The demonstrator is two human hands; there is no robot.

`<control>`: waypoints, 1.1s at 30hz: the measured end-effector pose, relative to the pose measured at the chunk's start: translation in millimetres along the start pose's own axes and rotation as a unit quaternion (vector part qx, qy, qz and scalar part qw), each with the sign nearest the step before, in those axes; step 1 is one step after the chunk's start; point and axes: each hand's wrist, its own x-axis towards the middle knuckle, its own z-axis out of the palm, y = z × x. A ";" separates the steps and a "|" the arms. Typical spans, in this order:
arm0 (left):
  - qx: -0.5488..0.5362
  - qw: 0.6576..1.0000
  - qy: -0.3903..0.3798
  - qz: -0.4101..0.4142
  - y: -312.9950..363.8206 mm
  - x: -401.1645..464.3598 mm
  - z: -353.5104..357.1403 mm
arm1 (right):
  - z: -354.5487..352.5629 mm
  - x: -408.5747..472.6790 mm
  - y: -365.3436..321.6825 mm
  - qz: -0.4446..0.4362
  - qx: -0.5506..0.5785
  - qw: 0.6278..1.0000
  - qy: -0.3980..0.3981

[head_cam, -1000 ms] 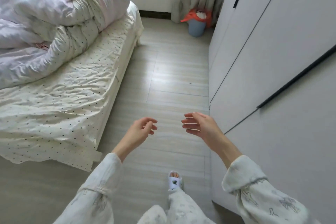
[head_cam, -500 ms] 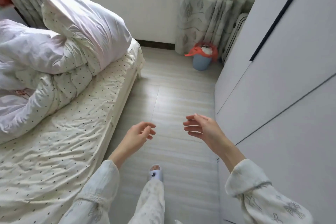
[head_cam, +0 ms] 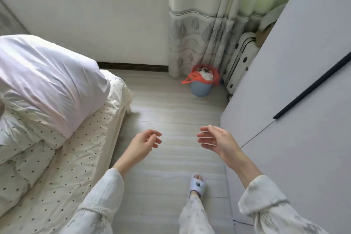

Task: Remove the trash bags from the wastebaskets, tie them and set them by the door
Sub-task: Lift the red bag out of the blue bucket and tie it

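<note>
Wastebasket and red trash bag are seen at 12 o'clock from the hands, on the floor in the far corner, just beside the curtain hem. First, though, the largest things: a pale wardrobe is cut off by the frame at 3 o'clock, with only one dark handle bar shown in part. A bed with a dotted sheet is cropped at 9 o'clock, and much of it is covered by a bunched white duvet. Part of a white suitcase is wedged between curtain and wardrobe at 1 o'clock, its lower end hidden.

The blue wastebasket stands upright, its long axis vertical and its mouth upward. Its rim is hidden by the bag, which is draped over it; one loose handle of the bag points toward 9 o'clock. White crumpled contents are visible inside, but they are too small to be identified.

Both hands are held above the floor, well apart from the wastebasket. The left hand is loosely curled, with nothing held by its fingers. The right hand is spread, fingers straight and pointing toward 9 o'clock, palm hidden. One slippered foot is seen at 6 o'clock.
</note>
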 end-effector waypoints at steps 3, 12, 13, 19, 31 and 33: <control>0.003 1.000 -0.006 -0.009 23.1 78.3 6.6 | -20.5 74.1 -34.0 0.003 0.002 1.000 0.007; -0.013 0.999 -0.018 -0.027 124.4 296.1 23.5 | -83.3 273.3 -158.9 0.028 -0.012 0.999 0.022; -0.012 0.999 -0.025 -0.031 129.1 315.9 23.5 | -87.2 291.6 -169.3 0.034 -0.014 0.999 0.024; 0.016 0.994 -0.077 -0.076 132.5 446.3 15.9 | -97.6 410.6 -201.7 0.092 -0.002 0.994 0.055; 0.194 0.959 -0.175 -0.112 94.3 725.6 -3.6 | -88.3 671.4 -199.8 0.182 -0.019 0.970 0.159; 0.274 0.925 -0.240 -0.105 83.7 748.1 3.8 | -94.6 708.0 -188.5 0.200 -0.048 0.964 0.168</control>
